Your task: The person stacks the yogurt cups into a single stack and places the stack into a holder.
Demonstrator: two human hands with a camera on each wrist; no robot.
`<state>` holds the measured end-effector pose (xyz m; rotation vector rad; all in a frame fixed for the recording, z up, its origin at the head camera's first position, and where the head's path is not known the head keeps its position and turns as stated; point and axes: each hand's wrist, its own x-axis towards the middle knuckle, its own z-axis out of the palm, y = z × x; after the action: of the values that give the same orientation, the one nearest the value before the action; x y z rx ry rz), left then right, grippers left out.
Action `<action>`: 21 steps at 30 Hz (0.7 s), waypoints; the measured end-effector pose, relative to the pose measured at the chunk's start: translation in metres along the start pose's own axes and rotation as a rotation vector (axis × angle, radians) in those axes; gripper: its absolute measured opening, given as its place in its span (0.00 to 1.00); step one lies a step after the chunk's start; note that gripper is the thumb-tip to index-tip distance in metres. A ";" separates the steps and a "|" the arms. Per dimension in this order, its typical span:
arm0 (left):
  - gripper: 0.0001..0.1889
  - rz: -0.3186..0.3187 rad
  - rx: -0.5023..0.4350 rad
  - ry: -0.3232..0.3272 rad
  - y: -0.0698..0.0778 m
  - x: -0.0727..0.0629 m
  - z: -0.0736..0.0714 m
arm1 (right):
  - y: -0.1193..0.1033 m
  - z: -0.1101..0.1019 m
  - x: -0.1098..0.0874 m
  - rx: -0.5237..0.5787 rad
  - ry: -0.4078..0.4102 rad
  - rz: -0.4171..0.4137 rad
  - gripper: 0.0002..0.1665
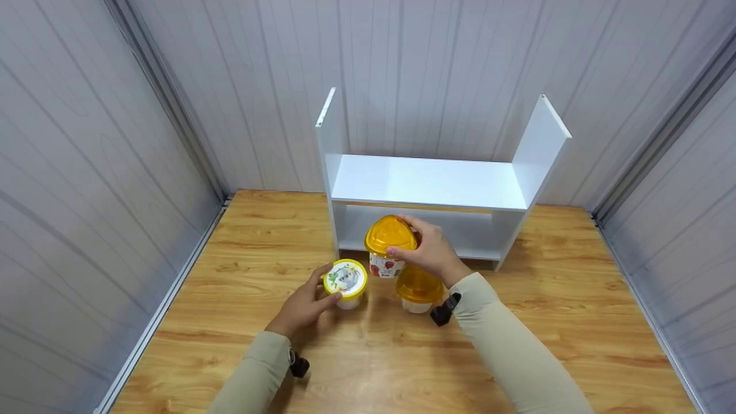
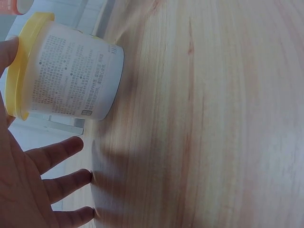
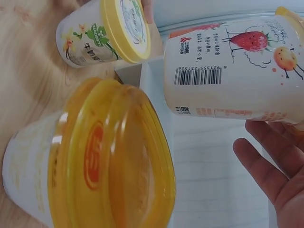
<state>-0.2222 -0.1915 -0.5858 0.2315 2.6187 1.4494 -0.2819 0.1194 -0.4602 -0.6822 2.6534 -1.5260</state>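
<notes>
Head view: left hand (image 1: pixel 303 305) on the yellow-lidded tub (image 1: pixel 345 280), right hand (image 1: pixel 432 246) on the strawberry tub (image 1: pixel 391 234)

The person's right hand grasps the strawberry tub, thumb at the near edge of its orange lid and fingers at the far side. The tub hangs clear of the wooden surface (image 1: pixel 259 241), just in front of the white shelf unit (image 1: pixel 431 178), by its lower opening. Gripping high, at the lid, probably suits the hand because the rim juts out and gives purchase.

The left hand pinches the yellow-lidded tub at its rim between thumb and forefinger; the other three fingers spread free, below the lid. This tub is upright, left of the strawberry tub and a little nearer; whether its base touches the wood cannot be told. A light pinch seems enough to keep it steady.

A second orange-lidded tub (image 1: pixel 420 287) stands unheld on the wood, near and to the right, beneath the right wrist. Its broad base presumably keeps it stable there.
</notes>
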 end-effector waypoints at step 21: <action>0.42 -0.001 0.005 0.006 0.000 0.001 0.001 | -0.010 0.038 0.008 0.020 -0.040 -0.027 0.49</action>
<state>-0.2231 -0.1909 -0.5864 0.2267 2.6269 1.4461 -0.2772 0.0805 -0.4707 -0.7419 2.6071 -1.5262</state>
